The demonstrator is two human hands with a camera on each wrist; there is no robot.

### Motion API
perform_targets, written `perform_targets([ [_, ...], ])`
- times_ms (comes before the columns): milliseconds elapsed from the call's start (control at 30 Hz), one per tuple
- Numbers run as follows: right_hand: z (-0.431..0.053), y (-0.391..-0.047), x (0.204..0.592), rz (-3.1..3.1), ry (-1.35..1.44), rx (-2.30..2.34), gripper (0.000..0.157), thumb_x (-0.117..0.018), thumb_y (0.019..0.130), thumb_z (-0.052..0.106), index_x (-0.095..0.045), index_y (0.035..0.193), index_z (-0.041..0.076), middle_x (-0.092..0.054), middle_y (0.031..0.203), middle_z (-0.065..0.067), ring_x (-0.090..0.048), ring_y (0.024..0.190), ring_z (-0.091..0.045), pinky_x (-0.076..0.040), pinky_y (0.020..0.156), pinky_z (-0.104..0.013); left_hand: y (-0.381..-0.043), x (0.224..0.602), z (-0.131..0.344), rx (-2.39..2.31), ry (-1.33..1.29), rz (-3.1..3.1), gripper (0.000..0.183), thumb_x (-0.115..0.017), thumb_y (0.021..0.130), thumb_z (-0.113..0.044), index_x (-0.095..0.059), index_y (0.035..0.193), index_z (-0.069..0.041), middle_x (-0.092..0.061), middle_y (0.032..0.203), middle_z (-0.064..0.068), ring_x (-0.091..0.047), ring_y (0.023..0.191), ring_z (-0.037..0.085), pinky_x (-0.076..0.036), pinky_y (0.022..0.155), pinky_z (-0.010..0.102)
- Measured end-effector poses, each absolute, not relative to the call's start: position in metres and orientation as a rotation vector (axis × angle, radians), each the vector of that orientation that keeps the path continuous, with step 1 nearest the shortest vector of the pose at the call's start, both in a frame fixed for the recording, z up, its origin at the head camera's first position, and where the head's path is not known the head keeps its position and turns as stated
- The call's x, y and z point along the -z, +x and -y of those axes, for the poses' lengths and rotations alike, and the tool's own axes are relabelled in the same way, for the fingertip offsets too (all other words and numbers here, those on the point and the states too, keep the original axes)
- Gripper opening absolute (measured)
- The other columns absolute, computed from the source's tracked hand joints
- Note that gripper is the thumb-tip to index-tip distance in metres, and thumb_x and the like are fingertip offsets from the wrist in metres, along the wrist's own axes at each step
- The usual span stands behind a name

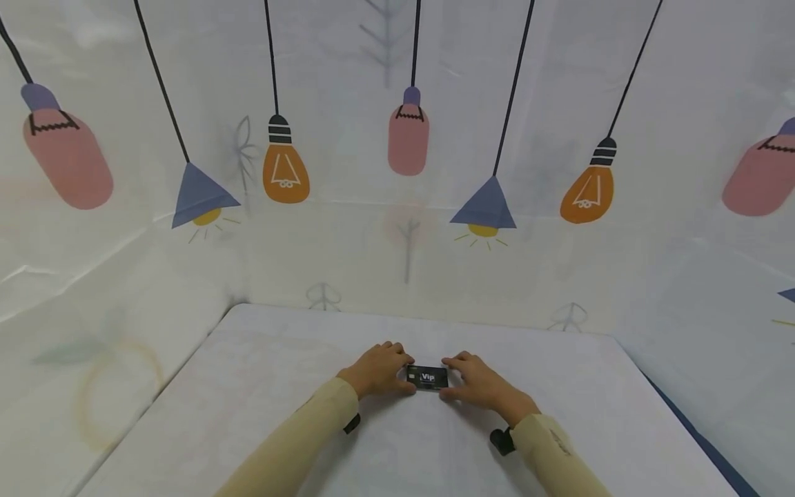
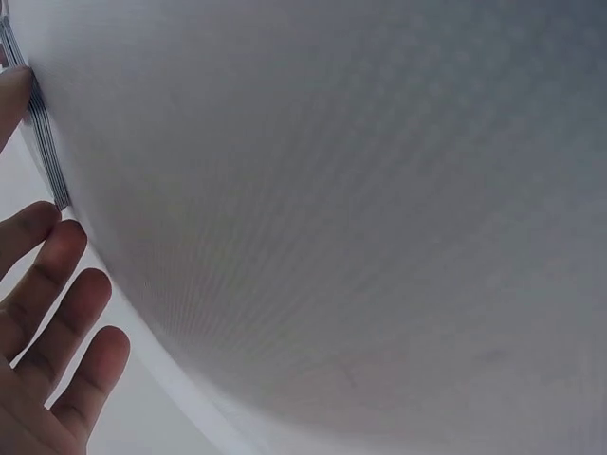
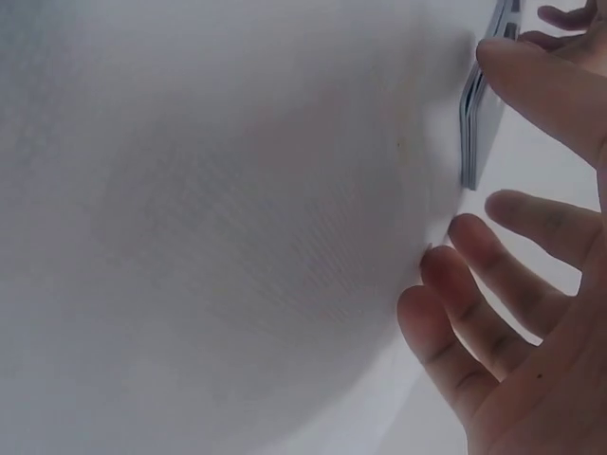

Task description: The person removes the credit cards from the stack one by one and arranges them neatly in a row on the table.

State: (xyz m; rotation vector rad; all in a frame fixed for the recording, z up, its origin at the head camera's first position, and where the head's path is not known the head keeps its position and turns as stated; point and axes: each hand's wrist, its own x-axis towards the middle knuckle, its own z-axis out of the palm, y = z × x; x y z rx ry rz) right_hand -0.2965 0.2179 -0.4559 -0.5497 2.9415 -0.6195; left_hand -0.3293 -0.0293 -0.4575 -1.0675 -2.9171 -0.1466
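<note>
A small stack of cards (image 1: 427, 377) lies on the white table, its black top card lettered "Vip". My left hand (image 1: 380, 370) is at the stack's left end, thumb at the near corner and forefinger at the far corner. In the left wrist view its thumb and forefinger touch the layered edge (image 2: 45, 142), other fingers spread beside it. From the right comes my right hand (image 1: 481, 382). In the right wrist view its thumb rests against the layered edge (image 3: 470, 142), while the relaxed forefinger (image 3: 531, 223) sits just off the end.
The white-covered table (image 1: 279, 359) spreads around both hands. Behind it hangs a white sheet (image 1: 348, 241) printed with lamps and bulbs, and sheets also close in both sides. Tan sleeves (image 1: 298, 442) cover the forearms, with a dark wrist camera (image 1: 502, 442) under the right one.
</note>
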Motion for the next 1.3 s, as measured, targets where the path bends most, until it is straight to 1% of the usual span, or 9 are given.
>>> perform_targets([
  [100,-0.216,-0.299,0.456,-2.935,-0.525,0.605,0.068,-0.084,0.083,0.04,-0.061,0.139,0.008,-0.057,0.129,-0.009,-0.053,0.119,-0.027,-0.046,0.101,-0.049,-0.33,0.458,0.028,0.143,-1.066,2.915,0.06,-0.071,0.088,-0.06,-0.068,0.132,-0.019,-0.062,0.123,0.002,-0.057,0.107,0.018,-0.047,0.095,0.035],
  [200,-0.214,-0.299,0.454,-2.928,-0.516,0.616,0.066,-0.085,0.083,0.036,-0.063,0.137,0.008,-0.057,0.127,-0.009,-0.053,0.119,-0.027,-0.046,0.1,-0.049,-0.33,0.458,0.027,0.136,-1.074,2.911,0.06,-0.071,0.088,-0.06,-0.068,0.131,-0.019,-0.062,0.122,0.001,-0.057,0.105,0.017,-0.047,0.094,0.035],
  [433,-0.212,-0.296,0.451,-2.916,-0.528,0.642,0.056,-0.086,0.083,0.031,-0.067,0.13,0.007,-0.058,0.124,-0.009,-0.054,0.117,-0.028,-0.046,0.099,-0.05,-0.33,0.456,0.027,0.125,-1.07,2.927,0.058,-0.073,0.086,-0.059,-0.07,0.129,-0.02,-0.063,0.118,-0.001,-0.056,0.103,0.016,-0.047,0.092,0.034],
  [567,-0.211,-0.295,0.45,-2.918,-0.528,0.642,0.054,-0.086,0.083,0.031,-0.068,0.129,0.008,-0.058,0.123,-0.009,-0.054,0.117,-0.028,-0.046,0.1,-0.05,-0.328,0.453,0.027,0.154,-1.066,2.942,0.056,-0.075,0.085,-0.057,-0.071,0.127,-0.019,-0.064,0.115,-0.001,-0.056,0.1,0.016,-0.048,0.09,0.034],
  [800,-0.212,-0.296,0.452,-2.926,-0.514,0.647,0.051,-0.085,0.083,0.03,-0.069,0.127,0.009,-0.058,0.122,-0.007,-0.054,0.116,-0.026,-0.046,0.1,-0.049,-0.329,0.45,0.027,0.21,-1.053,2.985,0.056,-0.075,0.086,-0.057,-0.07,0.127,-0.02,-0.062,0.115,-0.001,-0.054,0.098,0.015,-0.047,0.09,0.035],
  [1033,-0.215,-0.298,0.452,-2.933,-0.534,0.634,0.05,-0.085,0.083,0.031,-0.069,0.125,0.01,-0.058,0.121,-0.007,-0.054,0.115,-0.025,-0.046,0.099,-0.049,-0.332,0.449,0.026,0.222,-1.06,3.007,0.057,-0.074,0.085,-0.058,-0.07,0.128,-0.021,-0.062,0.113,-0.004,-0.052,0.095,0.012,-0.046,0.09,0.033],
  [1300,-0.217,-0.299,0.452,-2.926,-0.54,0.634,0.05,-0.084,0.084,0.032,-0.068,0.126,0.011,-0.058,0.124,-0.007,-0.053,0.118,-0.026,-0.044,0.102,-0.05,-0.333,0.448,0.024,0.195,-1.062,3.01,0.057,-0.074,0.085,-0.059,-0.07,0.128,-0.022,-0.062,0.116,-0.003,-0.054,0.099,0.013,-0.047,0.092,0.034],
])
